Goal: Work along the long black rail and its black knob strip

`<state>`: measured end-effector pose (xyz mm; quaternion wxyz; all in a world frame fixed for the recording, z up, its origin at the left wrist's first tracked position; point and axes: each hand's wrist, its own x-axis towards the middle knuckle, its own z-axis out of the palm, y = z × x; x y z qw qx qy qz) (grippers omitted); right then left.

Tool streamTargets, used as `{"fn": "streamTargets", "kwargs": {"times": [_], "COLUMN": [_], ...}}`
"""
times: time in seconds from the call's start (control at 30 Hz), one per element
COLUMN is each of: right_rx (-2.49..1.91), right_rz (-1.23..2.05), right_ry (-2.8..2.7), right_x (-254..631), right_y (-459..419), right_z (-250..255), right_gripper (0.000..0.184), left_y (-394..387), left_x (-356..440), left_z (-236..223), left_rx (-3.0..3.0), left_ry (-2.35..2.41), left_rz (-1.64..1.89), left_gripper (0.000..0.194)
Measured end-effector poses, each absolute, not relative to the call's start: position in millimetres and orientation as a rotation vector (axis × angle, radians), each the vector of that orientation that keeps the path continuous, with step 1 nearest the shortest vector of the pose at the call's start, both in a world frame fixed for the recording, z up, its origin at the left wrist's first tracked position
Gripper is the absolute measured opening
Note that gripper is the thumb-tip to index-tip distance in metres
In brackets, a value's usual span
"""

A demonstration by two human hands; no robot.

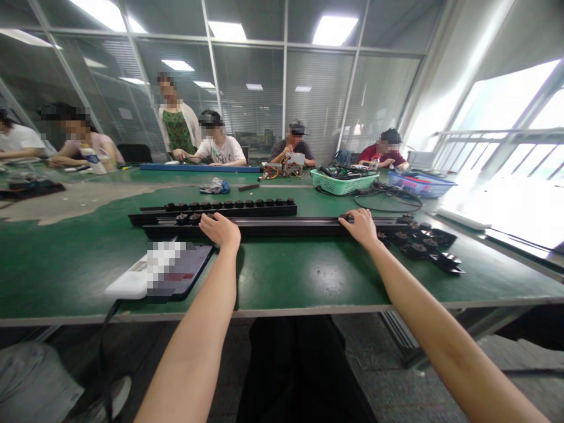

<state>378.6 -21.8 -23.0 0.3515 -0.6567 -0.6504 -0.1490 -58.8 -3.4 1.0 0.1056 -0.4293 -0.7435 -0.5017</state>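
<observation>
A long black rail (291,228) with a pale groove lies crosswise on the green table (282,273). My left hand (221,231) is closed over its left part, beside small black parts (188,218) sitting in the groove. Farther right, my right hand (362,227) has thumb and fingers drawn together at the groove, on a small dark part mostly hidden by the fingertips. Behind this rail is a second black rail (215,210), with a row of small black parts along it. Several loose black parts (418,247) lie to the right of my right hand.
At the front left lie a white device (132,276) and a dark-screened phone or tablet (194,270). A green basket (343,183) of cables, a blue basket (423,185) and a crumpled cloth (214,186) are farther back. Several people sit across the table; one person (178,123) stands.
</observation>
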Motion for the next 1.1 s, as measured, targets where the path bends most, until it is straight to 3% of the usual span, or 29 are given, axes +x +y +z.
{"fn": "streamTargets", "kwargs": {"times": [0.47,1.1], "right_rx": [-1.776,-1.824], "right_rz": [-0.438,-0.403], "right_ry": [-1.720,-1.625], "right_x": [388.5,388.6], "right_y": [-18.7,-27.6], "right_z": [-21.2,-13.7], "right_gripper": [0.040,0.029], "left_y": [-7.6,-5.3], "left_x": [-56.1,-56.0], "left_z": [4.6,2.1], "left_rx": [-1.285,-1.287], "left_ry": [-2.192,-2.201], "left_rz": [-1.507,-1.468], "left_gripper": [0.042,0.043]}}
